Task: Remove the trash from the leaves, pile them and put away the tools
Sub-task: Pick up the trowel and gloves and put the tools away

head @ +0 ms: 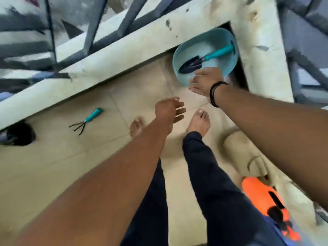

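Note:
A light blue tub [229,38] stands on the tiled floor in the corner of a low wall. Inside it lies a small trowel [204,59] with a teal handle and a dark blade. My right hand [204,82] hovers at the tub's near rim with fingers extended, holding nothing. My left hand [169,110] hangs over the floor with loosely curled fingers, empty. A teal-handled hand rake [87,120] with three dark prongs lies on the tiles to the left. No leaves show.
A low pale concrete wall [124,50] with grey railings [95,23] runs along the far side. A dark bag [19,134] sits at the left by the wall. An orange object [260,192] lies at lower right. My bare feet [198,121] stand on the tiles.

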The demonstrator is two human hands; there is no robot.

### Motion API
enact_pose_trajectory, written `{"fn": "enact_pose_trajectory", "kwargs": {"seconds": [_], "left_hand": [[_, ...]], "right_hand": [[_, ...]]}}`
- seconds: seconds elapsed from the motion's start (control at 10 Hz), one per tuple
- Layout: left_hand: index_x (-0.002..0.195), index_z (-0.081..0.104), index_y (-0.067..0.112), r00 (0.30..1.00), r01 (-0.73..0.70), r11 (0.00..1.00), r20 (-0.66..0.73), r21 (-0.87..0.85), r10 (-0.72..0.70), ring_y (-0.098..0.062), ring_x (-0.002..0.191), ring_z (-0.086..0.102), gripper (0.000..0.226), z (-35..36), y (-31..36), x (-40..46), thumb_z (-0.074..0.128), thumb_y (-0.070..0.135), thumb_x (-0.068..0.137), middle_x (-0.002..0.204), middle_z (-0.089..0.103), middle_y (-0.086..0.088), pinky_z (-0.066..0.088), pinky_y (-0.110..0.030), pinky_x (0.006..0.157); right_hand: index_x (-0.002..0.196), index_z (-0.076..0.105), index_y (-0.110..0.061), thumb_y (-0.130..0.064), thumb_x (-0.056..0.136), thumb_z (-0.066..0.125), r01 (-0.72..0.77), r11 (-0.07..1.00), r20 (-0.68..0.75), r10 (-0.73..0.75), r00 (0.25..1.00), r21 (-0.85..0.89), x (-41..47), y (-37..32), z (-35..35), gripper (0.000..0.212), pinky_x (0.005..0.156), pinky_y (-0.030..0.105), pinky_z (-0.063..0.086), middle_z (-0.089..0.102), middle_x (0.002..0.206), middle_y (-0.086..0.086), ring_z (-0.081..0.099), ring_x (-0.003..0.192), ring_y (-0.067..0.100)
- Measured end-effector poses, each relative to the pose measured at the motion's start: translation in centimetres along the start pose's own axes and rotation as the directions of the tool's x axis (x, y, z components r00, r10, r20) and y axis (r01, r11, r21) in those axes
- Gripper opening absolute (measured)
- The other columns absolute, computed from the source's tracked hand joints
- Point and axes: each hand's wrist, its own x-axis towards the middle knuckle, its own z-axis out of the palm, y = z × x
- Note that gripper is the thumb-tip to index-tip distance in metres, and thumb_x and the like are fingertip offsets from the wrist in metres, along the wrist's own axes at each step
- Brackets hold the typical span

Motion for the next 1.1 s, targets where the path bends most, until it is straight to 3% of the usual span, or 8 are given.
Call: {"fn": "enact_pose_trajectory", "kwargs": {"seconds": [0.1,0.3,0.4,0.5,0.6,0.7,0.9,1.1], "left_hand": [[0.107,0.064,0.011,0.998,0.011,0.999,-0.06,0.035,-0.009,-0.025,0.075,0.066,0.012,-6.8,-3.1,-0.8,0.055,0.013,0.1,0.093,0.069,-0.009,0.052,-0.029,0.065],[0.089,0.063,0.015,0.989,0.116,0.988,-0.105,0.098,-0.105,-0.024,0.066,0.061,0.011,-22.4,-10.7,5.1,0.056,0.013,0.097,0.083,0.067,-0.008,0.043,-0.026,0.058],[0.09,0.065,0.018,0.986,0.082,0.951,-0.164,0.299,-0.034,-0.031,0.08,0.067,0.008,-27.6,-12.2,8.6,0.059,0.013,0.088,0.091,0.07,-0.011,0.049,-0.031,0.064],[0.136,0.053,0.019,0.896,-0.025,0.661,-0.277,0.75,0.348,-0.03,0.128,0.05,0.049,-36.9,-12.2,14.7,0.052,0.007,0.089,0.139,0.053,-0.013,0.042,-0.039,0.105],[0.152,0.034,0.018,0.769,-0.096,0.435,-0.211,0.895,0.604,-0.032,0.141,0.034,0.063,-41.6,-11.1,19.0,0.051,0.004,0.093,0.154,0.034,-0.015,0.034,-0.043,0.114],[0.144,0.043,0.015,0.671,-0.098,0.124,-0.027,0.987,0.741,-0.037,0.126,0.044,0.05,-45.3,-9.3,24.7,0.053,0.009,0.095,0.141,0.044,-0.017,0.047,-0.05,0.101],[0.129,0.054,0.008,0.756,-0.088,0.112,-0.006,0.99,0.654,-0.039,0.115,0.055,0.031,-44.7,-7.7,25.6,0.051,0.011,0.098,0.126,0.055,-0.019,0.044,-0.051,0.095],[0.117,0.063,0.019,0.78,-0.498,0.218,0.323,0.84,0.536,-0.03,0.102,0.06,0.026,-37.4,-7.7,18.4,0.055,0.02,0.093,0.11,0.064,-0.01,0.05,-0.043,0.086]], "right_hand": [[0.077,0.062,-0.02,0.0,0.092,0.06,-0.286,0.892,0.192,0.231,0.954,0.349,-11.6,-7.8,5.7,0.025,0.084,0.041,0.061,0.07,0.085,0.011,0.071,0.083,0.028],[0.087,0.068,-0.004,0.008,0.091,0.055,-0.373,0.833,0.376,0.218,0.9,0.409,-18.3,-9.5,22.0,0.018,0.062,0.031,0.058,0.067,0.079,0.016,0.062,0.061,0.024],[0.087,0.067,-0.006,0.007,0.09,0.055,-0.398,0.799,0.317,0.274,0.908,0.45,-17.4,-9.8,28.2,0.018,0.061,0.032,0.058,0.066,0.078,0.015,0.061,0.059,0.024],[0.088,0.062,-0.018,0.002,0.087,0.06,-0.403,0.808,0.314,0.284,0.906,0.43,-16.0,-12.2,40.1,0.02,0.072,0.045,0.063,0.07,0.088,0.016,0.068,0.068,0.03],[0.087,0.059,-0.02,-0.001,0.086,0.063,-0.404,0.8,0.345,0.265,0.901,0.442,-14.1,-13.7,46.8,0.019,0.075,0.05,0.062,0.071,0.099,0.017,0.071,0.082,0.032],[0.107,0.058,-0.014,-0.007,0.088,0.067,-0.391,0.795,0.317,0.264,0.911,0.464,-12.1,-16.0,50.9,0.022,0.081,0.051,0.061,0.069,0.111,0.014,0.07,0.097,0.03],[0.099,0.055,-0.008,0.005,0.091,0.056,-0.455,0.71,0.3,0.343,0.89,0.537,-12.5,-15.0,51.3,0.015,0.084,0.052,0.06,0.071,0.103,0.02,0.072,0.097,0.037],[0.095,0.061,-0.019,-0.017,0.071,0.062,-0.332,0.776,0.033,0.374,0.927,0.537,-13.2,-11.4,44.3,0.025,0.085,0.05,0.059,0.072,0.099,0.013,0.071,0.09,0.036]]}}
